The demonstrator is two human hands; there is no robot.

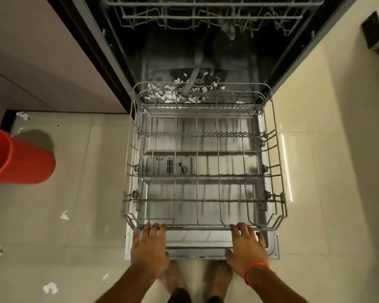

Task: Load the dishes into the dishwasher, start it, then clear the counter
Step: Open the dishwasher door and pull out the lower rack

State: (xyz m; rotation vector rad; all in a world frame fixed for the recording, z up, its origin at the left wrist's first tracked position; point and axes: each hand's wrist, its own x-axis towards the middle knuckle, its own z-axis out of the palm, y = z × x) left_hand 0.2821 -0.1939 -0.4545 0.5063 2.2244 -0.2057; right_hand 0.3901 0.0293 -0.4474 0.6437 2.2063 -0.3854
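Observation:
The dishwasher stands open with its door (271, 248) folded flat toward me. The empty grey wire lower rack (204, 176) is pulled out over the door. My left hand (148, 248) grips the rack's front rail at the left, fingers curled over the wire. My right hand (246, 250), with an orange band at the wrist, grips the same rail at the right. The upper rack (206, 16) sits inside the dark tub at the top. White scraps (173, 92) lie on the tub floor behind the lower rack. No dishes are in view.
A red bucket (18, 158) stands on the tiled floor at the left edge. White paper scraps (50, 288) are scattered over the floor to the left. A pale cabinet front (42, 51) flanks the dishwasher on the left. My bare feet (197, 278) stand below the door's edge.

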